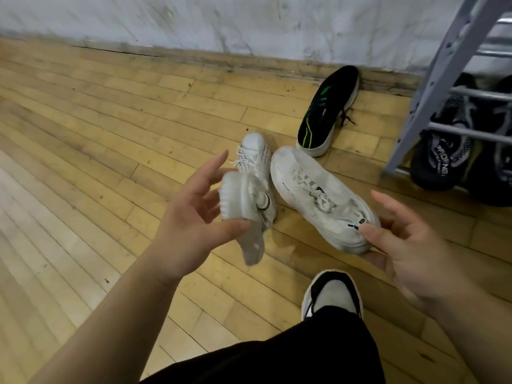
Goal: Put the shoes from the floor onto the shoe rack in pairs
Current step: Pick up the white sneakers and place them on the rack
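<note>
Nearest, the right hand (410,245) pinches the heel of a large white sneaker (318,195), thumb on top, as if to lift it. The left hand (199,206), half open, holds a blurred white knit sneaker (243,206) between thumb and fingers (probably to check the pairing). Behind lies a similar white sneaker (255,153). Farther are a black sneaker with green stripes (327,112) and the grey shoe rack (443,79).

1. Floor (83,134): wooden boards, yellow varnish, scuffed, with a dull sheen.
2. Wall (194,20): pale, matt, streaked with smudges.
3. Shoe rack (443,67): smooth metal bars painted grey.
4. Large white shoe (313,187): matt cloth upper, greyed with dirt, with cloth laces.
5. Small white shoe (243,200): knit upper, ribbed rubbery sole.
6. Black shoe (327,109): matt, with a white rubbery rim.
7. Dark shoes (443,151) on the rack: coarse knit mesh.
</note>
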Available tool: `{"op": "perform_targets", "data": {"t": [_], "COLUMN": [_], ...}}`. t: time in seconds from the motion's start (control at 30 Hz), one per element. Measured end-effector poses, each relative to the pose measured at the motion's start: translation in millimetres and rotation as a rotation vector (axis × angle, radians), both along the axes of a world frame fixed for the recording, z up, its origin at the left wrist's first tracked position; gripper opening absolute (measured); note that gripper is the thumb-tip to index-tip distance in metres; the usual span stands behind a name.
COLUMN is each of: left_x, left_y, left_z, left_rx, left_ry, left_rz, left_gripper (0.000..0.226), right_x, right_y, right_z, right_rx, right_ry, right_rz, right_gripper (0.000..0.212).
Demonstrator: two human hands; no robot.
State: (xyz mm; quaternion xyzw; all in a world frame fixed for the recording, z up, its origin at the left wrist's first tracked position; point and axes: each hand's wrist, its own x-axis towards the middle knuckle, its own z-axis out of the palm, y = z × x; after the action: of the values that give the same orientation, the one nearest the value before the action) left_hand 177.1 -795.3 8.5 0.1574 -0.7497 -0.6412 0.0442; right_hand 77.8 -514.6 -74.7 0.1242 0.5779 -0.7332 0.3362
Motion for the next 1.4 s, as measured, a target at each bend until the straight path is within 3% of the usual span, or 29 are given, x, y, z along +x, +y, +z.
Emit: {"op": "perform_targets", "data": {"t": [0.07, 0.17, 0.2, 0.3, 0.43, 0.53, 0.7, 0.77, 0.87, 1.13, 1.4], "left_x": [-8.8, -23.7, -29.4, -48.3, -65.3, -68.7, -59.0, -58.3, -61.9, -29.5, 0.8], "left_y": [7.3, 22.9, 28.0, 41.1, 59.6, 74.3, 103.4, 113.3, 116.4, 82.9, 76.1], "left_z": [-8.9, -22.6, -26.0, -34.1, -44.3, -53.0, -68.6, -71.7, -78.9, -114.3, -135.7], "left_rx": [0.047, 0.161, 0.194, 0.304, 0.454, 0.525, 0.609, 0.542, 0.289, -0.367, -0.424], "left_ry": [-0.073, -0.168, -0.197, -0.304, -0.333, -0.315, -0.310, -0.319, -0.323, -0.548, -0.661], "left_rz": [-0.051, -0.147, -0.175, -0.224, -0.313, -0.288, -0.206, -0.247, -0.305, -0.601, -0.657], "left_gripper": [0.101, 0.103, 0.103, 0.106, 0.088, 0.076, 0.053, 0.037, 0.027, 0.052, 0.076], "right_x": [-0.4, -3.9, -5.1, -12.6, -24.6, -27.6, -24.8, -22.1, -18.2, -4.5, 1.9], "right_y": [11.1, 28.6, 31.5, 31.4, 23.2, 23.6, 38.8, 44.9, 56.9, 107.1, 119.2], "right_z": [-5.7, -9.9, -6.5, 13.3, 38.3, 40.0, 24.5, 16.4, 5.3, -34.3, -52.5], "right_rx": [0.157, 0.645, 0.681, 0.425, 0.140, 0.097, 0.209, 0.230, 0.228, 0.327, 0.425], "right_ry": [0.011, 0.113, 0.146, 0.270, 0.410, 0.431, 0.410, 0.384, 0.333, 0.171, 0.092], "right_rz": [0.038, 0.295, 0.306, 0.285, 0.385, 0.419, 0.397, 0.378, 0.349, 0.257, 0.263], "right_gripper": [0.058, 0.078, 0.081, 0.078, 0.068, 0.057, 0.047, 0.047, 0.048, 0.047, 0.036]}}
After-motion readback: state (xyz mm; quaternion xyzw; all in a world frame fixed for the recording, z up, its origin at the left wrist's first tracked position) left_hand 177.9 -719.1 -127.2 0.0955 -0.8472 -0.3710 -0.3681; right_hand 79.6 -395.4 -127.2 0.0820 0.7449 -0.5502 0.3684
